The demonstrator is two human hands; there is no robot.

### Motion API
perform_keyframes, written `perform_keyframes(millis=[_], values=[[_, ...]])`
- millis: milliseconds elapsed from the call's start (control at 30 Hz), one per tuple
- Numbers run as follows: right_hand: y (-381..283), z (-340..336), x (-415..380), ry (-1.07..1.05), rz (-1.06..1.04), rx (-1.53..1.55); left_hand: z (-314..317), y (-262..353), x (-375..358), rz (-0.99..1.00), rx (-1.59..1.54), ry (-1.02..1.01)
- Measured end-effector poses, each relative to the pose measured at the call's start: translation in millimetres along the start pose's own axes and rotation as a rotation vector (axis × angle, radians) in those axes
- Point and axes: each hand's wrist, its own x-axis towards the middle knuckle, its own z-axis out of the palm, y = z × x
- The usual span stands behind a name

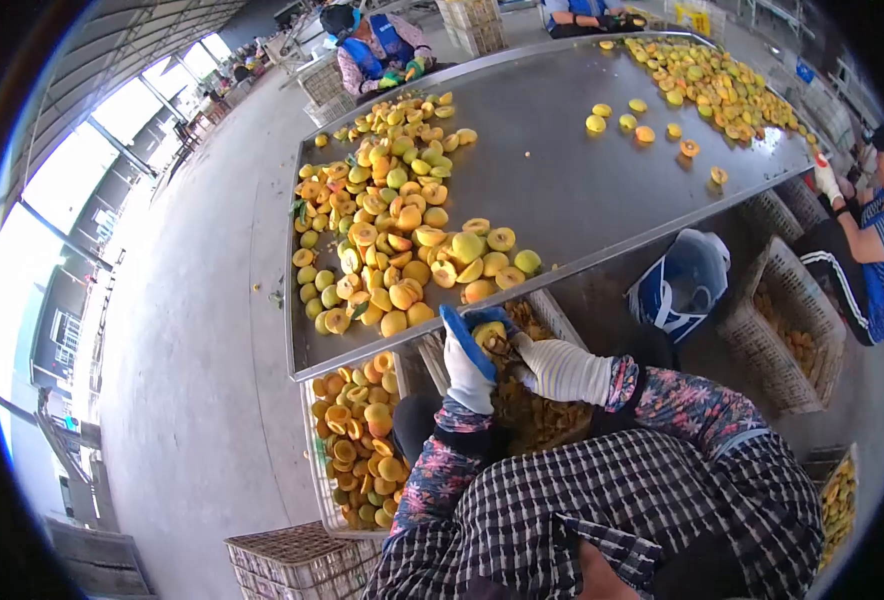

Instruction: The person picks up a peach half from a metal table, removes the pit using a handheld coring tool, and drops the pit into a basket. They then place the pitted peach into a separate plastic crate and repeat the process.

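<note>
My left hand [470,362], in a white glove with blue palm, is wrapped round a yellow fruit [489,338] just below the table's near edge. My right hand [562,368], in a striped white glove, is closed close against the same fruit; what its fingers grip is too small to make out. Beneath both hands stands a crate of brownish scraps [532,405]. A heap of yellow-orange fruit [397,230], many pieces halved, covers the left part of the metal table [542,130].
A crate of halved fruit [362,440] stands left of my lap, an empty crate [297,560] below it. Right are a blue-white bucket [680,280] and another crate [792,330]. Co-workers [377,50] sit across the table and at its right end [872,240].
</note>
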Motion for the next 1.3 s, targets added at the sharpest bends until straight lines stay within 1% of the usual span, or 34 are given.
perform_keyframes(millis=[33,133,200,233,267,333,367,467,500,533,600,633,733,767,833,867,933,1000,1033,1100,1233,1300], values=[[3.1,1.9,0.8,-0.055,0.055,-0.010,-7.9,-2.0,7.2,-0.131,-0.057,-0.079],[12.3,12.3,-0.8,0.010,0.012,0.097,-12.4,3.6,12.5,-0.201,-0.038,-0.210],[16.9,11.5,2.7,0.029,-0.042,0.312,-10.4,-4.4,10.9,-0.181,-0.259,-0.138],[18.8,11.0,6.6,0.056,-0.067,0.329,-6.1,-5.7,12.9,-0.164,-0.367,-0.110],[20.9,10.4,10.6,0.082,-0.091,0.346,0.3,-8.4,10.7,-0.098,-0.343,-0.021],[21.4,15.2,17.6,0.150,-0.121,0.214,18.5,-2.1,2.2,0.030,-0.293,0.156],[21.8,15.9,17.2,0.122,-0.092,0.157,17.8,-4.0,3.8,0.046,-0.343,0.186],[13.7,5.8,11.5,0.018,-0.001,-0.006,-3.7,-12.9,12.0,-0.020,-0.166,0.017],[12.8,5.6,9.8,-0.021,0.026,-0.052,0.6,-5.2,12.4,-0.141,-0.343,-0.023],[12.2,5.7,8.2,-0.061,0.050,-0.100,0.8,-2.6,12.9,-0.117,-0.194,-0.035],[12.5,14.9,3.2,-0.005,0.045,0.030,-0.1,-0.3,12.7,-0.071,0.105,-0.061],[12.8,23.0,0.9,0.024,0.043,0.098,0.5,-0.3,13.3,-0.159,-0.084,-0.044],[21.0,59.6,3.7,0.258,-0.101,0.276,0.5,-12.1,12.1,-0.157,-0.285,0.009],[27.0,66.8,4.2,0.212,-0.090,0.246,1.2,-13.1,11.5,-0.157,-0.305,0.034],[34.4,51.9,8.2,0.019,-0.080,0.335,3.0,-15.7,9.2,-0.160,-0.347,0.082],[35.9,44.5,9.8,-0.078,-0.075,0.377,1.2,-15.2,10.5,-0.169,-0.335,0.049],[11.3,20.2,3.2,-0.192,0.193,0.725,-1.3,-10.5,10.6,-0.187,-0.318,-0.004],[-14.1,-1.3,2.5,-0.298,0.464,1.070,7.4,-1.9,5.7,-0.149,-0.337,0.065],[-14.9,-0.4,4.0,-0.279,0.450,1.128,11.1,0.7,6.3,-0.127,-0.347,0.094],[-15.6,7.2,1.4,-0.245,0.430,1.245,11.4,0.0,5.9,-0.129,-0.377,0.038],[-10.0,1.4,-3.2,-0.352,0.500,1.442,18.0,13.1,-0.2,-0.188,-0.382,-0.039],[-12.1,-1.4,-6.3,-0.364,0.504,1.538,25.0,21.2,0.0,-0.231,-0.414,-0.003]])
